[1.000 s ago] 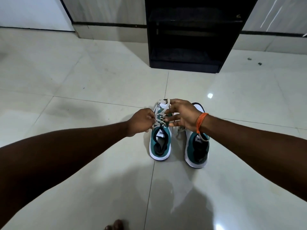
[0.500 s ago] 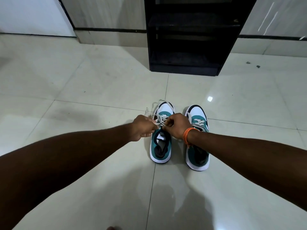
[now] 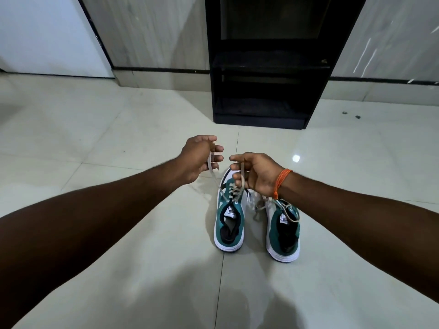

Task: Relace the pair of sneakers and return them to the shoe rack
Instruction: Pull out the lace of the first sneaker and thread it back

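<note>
Two teal and white sneakers stand side by side on the tiled floor, toes pointing away from me. From the left sneaker [image 3: 228, 226] two ends of its pale lace [image 3: 215, 180] rise to my hands. My left hand [image 3: 198, 160] pinches one end above and to the left of the toe. Above the toe, my right hand [image 3: 257, 173], with an orange thread at the wrist, pinches the other end. My right wrist hides the front of the right sneaker [image 3: 283, 233], whose lace lies loose beside it. The black shoe rack [image 3: 261, 60] stands against the wall beyond.
Glossy pale floor tiles spread all around the shoes. The rack's open shelves look dark and hold nothing I can make out. A white door or panel [image 3: 45, 32] is at the far left. Small dark specks [image 3: 350, 114] lie on the floor right of the rack.
Both hands have lifted up and apart from the left sneaker's eyelets, drawing the two lace ends taut above the shoe. The camera has tilted, showing more of the rack.
</note>
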